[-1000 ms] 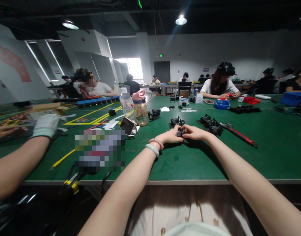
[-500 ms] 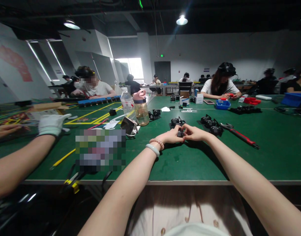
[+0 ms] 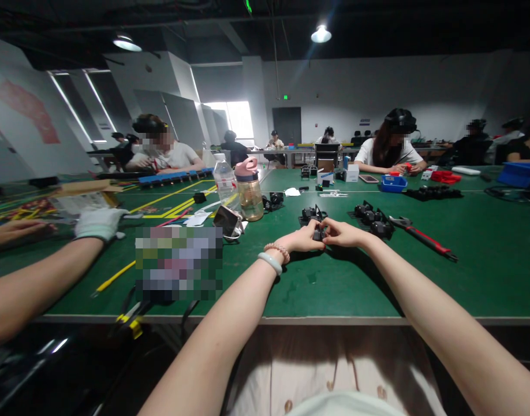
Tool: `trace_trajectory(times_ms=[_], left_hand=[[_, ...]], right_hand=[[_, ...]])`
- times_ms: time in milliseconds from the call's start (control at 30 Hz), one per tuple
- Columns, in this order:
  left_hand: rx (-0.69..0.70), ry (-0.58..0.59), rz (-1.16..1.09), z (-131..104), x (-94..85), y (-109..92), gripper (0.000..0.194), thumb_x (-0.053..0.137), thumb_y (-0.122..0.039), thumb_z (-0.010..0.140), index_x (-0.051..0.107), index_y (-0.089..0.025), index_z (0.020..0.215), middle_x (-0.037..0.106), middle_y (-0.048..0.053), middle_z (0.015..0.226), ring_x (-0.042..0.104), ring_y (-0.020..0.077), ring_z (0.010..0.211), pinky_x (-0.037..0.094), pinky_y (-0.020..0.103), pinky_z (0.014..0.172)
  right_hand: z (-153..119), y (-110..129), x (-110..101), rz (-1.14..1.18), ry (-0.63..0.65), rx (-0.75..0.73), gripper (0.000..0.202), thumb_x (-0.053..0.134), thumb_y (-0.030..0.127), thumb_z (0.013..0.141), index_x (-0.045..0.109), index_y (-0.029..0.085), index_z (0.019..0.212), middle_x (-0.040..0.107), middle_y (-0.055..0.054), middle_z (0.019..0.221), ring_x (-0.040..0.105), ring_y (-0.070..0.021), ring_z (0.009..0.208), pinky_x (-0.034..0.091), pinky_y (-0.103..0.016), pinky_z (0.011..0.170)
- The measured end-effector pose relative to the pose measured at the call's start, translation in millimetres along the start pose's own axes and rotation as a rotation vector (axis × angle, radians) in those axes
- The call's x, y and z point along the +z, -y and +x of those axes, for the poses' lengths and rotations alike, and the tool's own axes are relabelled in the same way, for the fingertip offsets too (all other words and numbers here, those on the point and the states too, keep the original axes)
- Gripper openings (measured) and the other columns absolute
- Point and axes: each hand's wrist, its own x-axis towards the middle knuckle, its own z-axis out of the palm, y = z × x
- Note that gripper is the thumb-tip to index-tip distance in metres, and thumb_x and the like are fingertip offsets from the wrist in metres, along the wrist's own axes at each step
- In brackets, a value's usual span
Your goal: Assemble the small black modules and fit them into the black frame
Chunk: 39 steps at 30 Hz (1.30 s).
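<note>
Bench, near side: one left hand [image 3: 303,238] and one right hand [image 3: 342,233], with one small black part [image 3: 318,231] between them; two wrist bands, a beaded bracelet [image 3: 279,251] and a pale bangle [image 3: 270,264]. Dark part clusters, three close by: a front cluster [image 3: 309,214], a right cluster [image 3: 373,219], a bottle-side cluster [image 3: 274,201]; also two bottles (clear bottle [image 3: 224,178], pink-lidded bottle [image 3: 250,196]), one red-handled tool [image 3: 425,238]. Neighbour's side, one gloved hand [image 3: 99,224], one bare hand [image 3: 19,232]; overhead two whole lamps, left lamp [image 3: 127,43] and middle lamp [image 3: 321,34]; distant people overlap, count uncertain.
</note>
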Motion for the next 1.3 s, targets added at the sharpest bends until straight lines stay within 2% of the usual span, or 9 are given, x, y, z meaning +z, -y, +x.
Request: trace_trajectory(times_ms=[733,1033,1167,1300], left_hand=[[-0.017,0.025,0.056,0.4,-0.5,-0.3,0.059,0.058,-0.034,0.058,0.031,-0.017,0.108,0.052,0.007,0.102,0.052,0.02,0.089,0.041,0.029,0.075],[-0.043,0.042,0.056,0.7,-0.9,0.9,0.061,0.059,-0.037,0.057,0.032,-0.018,0.108,0.053,0.006,0.1,0.053,0.0193,0.088,0.041,0.028,0.076],[-0.016,0.027,0.056,0.5,-0.8,1.2,0.06,0.059,-0.035,0.058,0.031,-0.018,0.108,0.054,0.005,0.1,0.054,0.0187,0.087,0.042,0.028,0.075],[-0.015,0.016,0.044,-0.2,-0.6,1.2,0.058,0.058,-0.033,0.059,0.032,-0.018,0.107,0.055,0.006,0.099,0.055,0.019,0.086,0.042,0.028,0.073]], right_hand=[[0.9,0.6,-1.8,-0.057,-0.014,0.056,0.035,0.047,0.036,0.073,0.049,0.017,0.103,0.054,0.0,0.074,0.046,-0.0113,0.064,0.035,-0.022,0.059],[3.4,-1.1,-0.8,-0.033,-0.023,0.059,0.03,0.042,0.034,0.077,0.054,0.016,0.097,0.058,-0.004,0.09,0.05,-0.0147,0.078,0.036,-0.025,0.071],[2.5,0.1,-1.2,-0.031,-0.017,0.057,0.029,0.043,0.035,0.076,0.055,0.015,0.093,0.058,-0.003,0.085,0.049,-0.0145,0.074,0.037,-0.025,0.068],[1.5,-0.9,-0.1,0.023,-0.034,0.032,0.032,0.049,0.031,0.071,0.048,0.016,0.099,0.056,-0.001,0.082,0.048,-0.012,0.069,0.037,-0.024,0.064]])
